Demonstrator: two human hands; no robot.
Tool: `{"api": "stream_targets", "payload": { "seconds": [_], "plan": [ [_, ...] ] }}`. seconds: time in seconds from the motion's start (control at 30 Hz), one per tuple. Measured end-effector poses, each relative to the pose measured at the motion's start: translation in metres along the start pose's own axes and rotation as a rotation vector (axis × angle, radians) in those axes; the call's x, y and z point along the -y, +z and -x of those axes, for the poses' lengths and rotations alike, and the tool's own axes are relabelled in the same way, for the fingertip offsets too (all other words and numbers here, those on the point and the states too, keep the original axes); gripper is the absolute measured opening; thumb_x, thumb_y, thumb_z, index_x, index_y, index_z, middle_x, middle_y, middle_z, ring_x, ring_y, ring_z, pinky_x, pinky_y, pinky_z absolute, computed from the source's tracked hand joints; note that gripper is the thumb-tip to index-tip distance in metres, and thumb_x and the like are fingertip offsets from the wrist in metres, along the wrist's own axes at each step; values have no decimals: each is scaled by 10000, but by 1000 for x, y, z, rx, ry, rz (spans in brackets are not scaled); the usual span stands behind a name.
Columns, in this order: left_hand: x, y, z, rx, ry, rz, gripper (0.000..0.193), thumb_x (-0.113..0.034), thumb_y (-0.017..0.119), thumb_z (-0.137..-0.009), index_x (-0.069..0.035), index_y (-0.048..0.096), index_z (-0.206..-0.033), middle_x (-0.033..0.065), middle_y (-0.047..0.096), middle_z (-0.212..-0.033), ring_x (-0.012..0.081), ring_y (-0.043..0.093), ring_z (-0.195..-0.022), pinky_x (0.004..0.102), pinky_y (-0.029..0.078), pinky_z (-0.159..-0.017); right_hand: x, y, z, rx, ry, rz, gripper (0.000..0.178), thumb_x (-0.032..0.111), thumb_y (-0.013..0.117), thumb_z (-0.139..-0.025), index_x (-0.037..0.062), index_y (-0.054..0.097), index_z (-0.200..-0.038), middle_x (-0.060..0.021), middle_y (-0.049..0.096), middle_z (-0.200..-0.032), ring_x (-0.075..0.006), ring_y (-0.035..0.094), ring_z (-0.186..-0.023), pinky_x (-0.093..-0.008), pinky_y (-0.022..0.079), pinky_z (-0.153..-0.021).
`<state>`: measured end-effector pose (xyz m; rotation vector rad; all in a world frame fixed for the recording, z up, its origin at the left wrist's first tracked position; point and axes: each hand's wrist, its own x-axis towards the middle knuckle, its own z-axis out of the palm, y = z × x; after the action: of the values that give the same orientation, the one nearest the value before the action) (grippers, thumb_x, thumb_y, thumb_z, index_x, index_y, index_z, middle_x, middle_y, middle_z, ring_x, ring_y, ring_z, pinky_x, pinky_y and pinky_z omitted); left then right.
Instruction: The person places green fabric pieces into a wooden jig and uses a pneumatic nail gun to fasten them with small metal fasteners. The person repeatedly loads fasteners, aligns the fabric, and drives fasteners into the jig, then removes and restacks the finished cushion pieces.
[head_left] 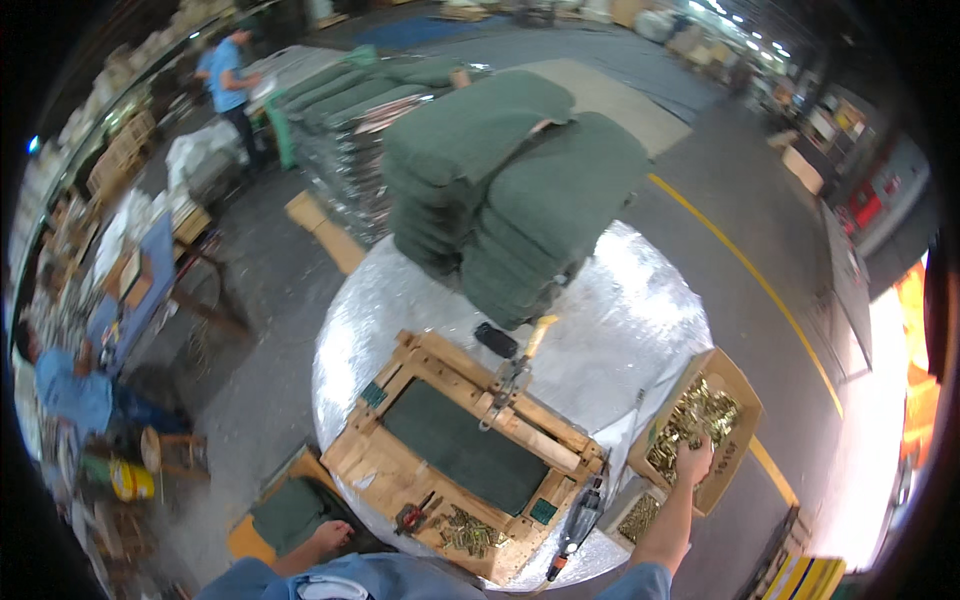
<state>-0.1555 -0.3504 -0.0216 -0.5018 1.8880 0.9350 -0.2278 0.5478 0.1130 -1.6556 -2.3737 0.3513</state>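
Clearly, the right hand (694, 460) is the nearer one to the brass-coloured metal pieces (705, 410), which lie in the carton (738, 445) at the right of the picture, right at its fingertips and spreading upward from them. The carton's long axis slopes from upper right to lower left. Whether those fingers are apart or closed on pieces cannot be told. The left hand (332, 535), at lower left, is well apart from the carton, just beside dark green fabric (295, 515); its fingers look curled, their grip unclear
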Motion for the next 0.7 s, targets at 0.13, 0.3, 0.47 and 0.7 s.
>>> {"api": "stream_targets", "payload": {
  "seconds": [0.13,0.3,0.47,0.7],
  "plan": [
    [-23,-26,-19,-9,-62,108,398,-369,528,-1113,-30,733,-1158,91,758,-858,191,715,-699,338,551,-590,-4,-28,-5,-203,-31,-56,457,250,785,-834,191,653,-1268,-182,645,-1209,-441,661,-1131,-559,544,-952],
    [-57,-47,-24,31,-97,-68,364,-322,543,-1092,-9,717,-1160,93,747,-877,193,718,-688,341,544,-582,15,-63,0,-359,-87,-128,254,212,731,-930,167,650,-1166,-150,648,-1146,-419,678,-1059,-534,545,-900],
    [-83,-49,-43,25,-120,-71,367,-245,491,-1058,21,698,-1204,146,769,-943,234,765,-748,364,575,-623,33,-105,8,-442,-177,-214,179,280,703,-1010,161,675,-1142,-134,663,-1098,-392,683,-993,-509,545,-863],
    [-94,-40,-36,-21,-85,-228,422,-236,502,-1030,63,671,-1276,203,788,-1070,300,800,-844,417,618,-724,46,-141,4,-469,-176,-237,280,364,702,-1035,85,716,-1057,-153,678,-1031,-355,679,-943,-464,540,-833]
  ]
}}
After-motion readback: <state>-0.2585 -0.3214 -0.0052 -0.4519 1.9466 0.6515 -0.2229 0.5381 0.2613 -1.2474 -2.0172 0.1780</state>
